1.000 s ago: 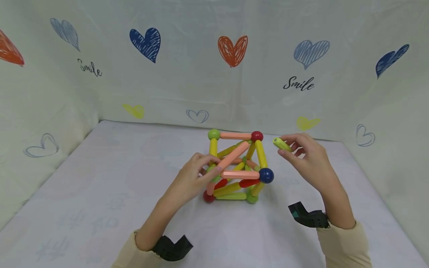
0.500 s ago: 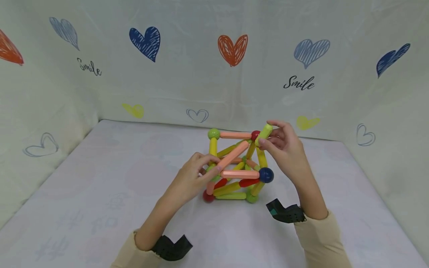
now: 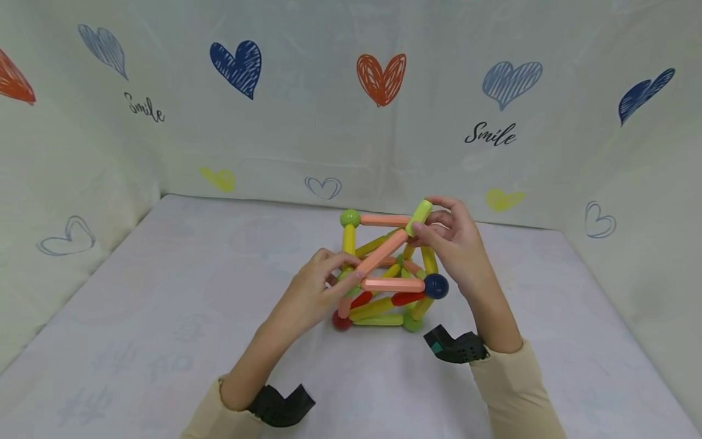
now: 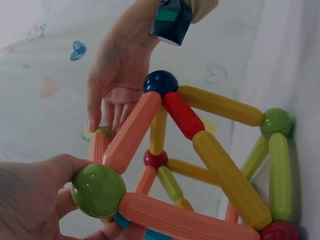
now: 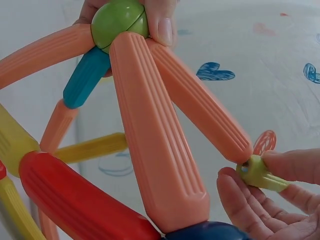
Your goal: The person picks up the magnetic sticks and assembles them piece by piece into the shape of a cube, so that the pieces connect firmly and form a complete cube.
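A frame of magnetic sticks and balls [image 3: 377, 320] stands on the table. My left hand [image 3: 312, 296] grips a green ball [image 4: 98, 190] at the frame's upper near left corner, thumb and fingers around it. From that ball a salmon stick [image 3: 384, 252] slants up to the right. My right hand [image 3: 457, 244] pinches a short light green stick [image 5: 262, 175] between thumb and fingers. Its lower end meets the slanting stick's far end; a tiny gap is hard to rule out. Behind the right hand, the frame's far right red ball is hidden in the head view.
A navy ball [image 3: 436, 286] marks the frame's near right corner, below my right hand. Another green ball [image 3: 350, 218] sits at the far left corner. The white table [image 3: 164, 292] reaches back to a cloth backdrop [image 3: 307, 122] printed with hearts.
My right hand has carried the light green stick leftward from beside the frame and turned it more upright, to the slanting salmon stick's end. My left hand has stayed in place.
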Available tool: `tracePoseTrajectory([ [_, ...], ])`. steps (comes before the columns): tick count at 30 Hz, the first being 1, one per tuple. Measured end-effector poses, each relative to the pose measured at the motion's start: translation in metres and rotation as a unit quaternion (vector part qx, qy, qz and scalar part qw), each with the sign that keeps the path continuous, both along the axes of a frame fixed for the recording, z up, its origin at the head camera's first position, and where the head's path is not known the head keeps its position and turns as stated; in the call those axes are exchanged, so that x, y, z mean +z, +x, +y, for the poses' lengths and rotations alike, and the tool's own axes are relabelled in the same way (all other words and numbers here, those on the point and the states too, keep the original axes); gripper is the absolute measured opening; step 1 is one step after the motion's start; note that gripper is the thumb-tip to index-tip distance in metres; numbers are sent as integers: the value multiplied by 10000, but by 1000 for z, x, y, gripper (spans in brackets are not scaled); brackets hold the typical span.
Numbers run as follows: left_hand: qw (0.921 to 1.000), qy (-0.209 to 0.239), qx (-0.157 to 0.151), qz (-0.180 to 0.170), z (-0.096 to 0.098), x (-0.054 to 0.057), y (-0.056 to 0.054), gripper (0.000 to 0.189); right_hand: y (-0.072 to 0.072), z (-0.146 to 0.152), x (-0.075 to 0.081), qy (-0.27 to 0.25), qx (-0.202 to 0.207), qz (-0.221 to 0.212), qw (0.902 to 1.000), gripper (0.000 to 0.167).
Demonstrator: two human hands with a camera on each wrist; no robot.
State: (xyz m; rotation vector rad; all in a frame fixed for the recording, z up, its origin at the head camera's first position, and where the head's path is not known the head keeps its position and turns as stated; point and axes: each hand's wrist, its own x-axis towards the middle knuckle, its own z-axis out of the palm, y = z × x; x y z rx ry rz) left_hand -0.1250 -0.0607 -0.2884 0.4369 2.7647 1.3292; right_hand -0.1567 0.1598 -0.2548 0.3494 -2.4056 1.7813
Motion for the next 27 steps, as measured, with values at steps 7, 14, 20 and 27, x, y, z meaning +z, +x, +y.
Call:
tracePoseTrajectory([
  [7,10000,29,-4,31,0,0,0,23,0,7,3,1092,-184,112,9938,49],
  [14,10000,46,14,31,-1,0,0,23,-3,21,4,936,-298,36,9952,35],
  [20,10000,75,41,40,-1,-1,1,21,-12,22,0,336,-199,32,9992,29],
  [27,9999,97,81,83,0,-2,1,21,-20,19,-3,48,-124,22,9999,24],
])
